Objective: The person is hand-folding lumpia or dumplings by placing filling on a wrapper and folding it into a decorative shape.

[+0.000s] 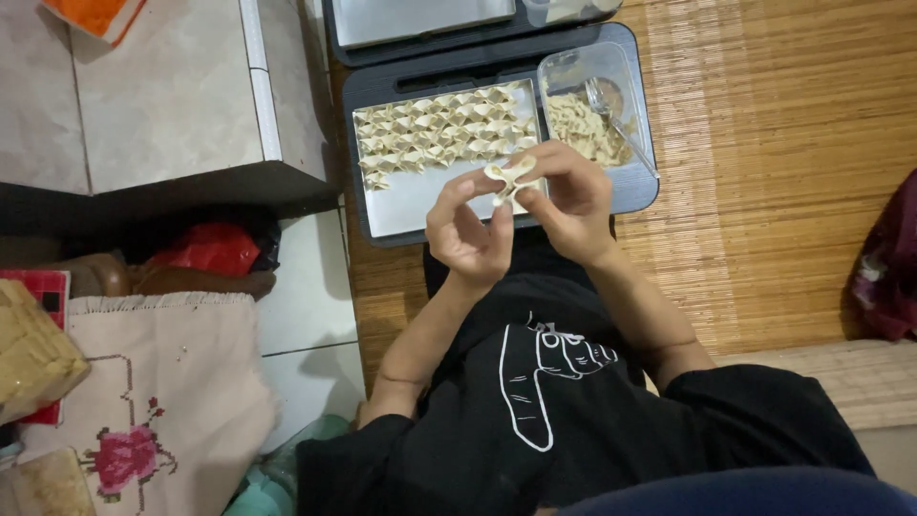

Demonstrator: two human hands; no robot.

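Pale dumpling wrapper [509, 178] pinched btwn left hand [470, 232] & right hand [571, 203]

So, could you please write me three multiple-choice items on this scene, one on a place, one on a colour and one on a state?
1. Where do the rows of folded pale dough dumplings lie?
A. on the flat metal tray
B. on the woven bamboo mat
C. on the embroidered cloth

2. What colour is the flower stitched on that cloth?
A. blue
B. pink
C. yellow

3. How is the single pale dumpling wrapper held?
A. flat on the tray
B. in the left hand alone
C. between both hands, the right hand too

Answers: 1 A, the rows fill the tray's far part. 2 B, the stitched flower is pink. 3 C, fingers of both hands pinch it above the tray.
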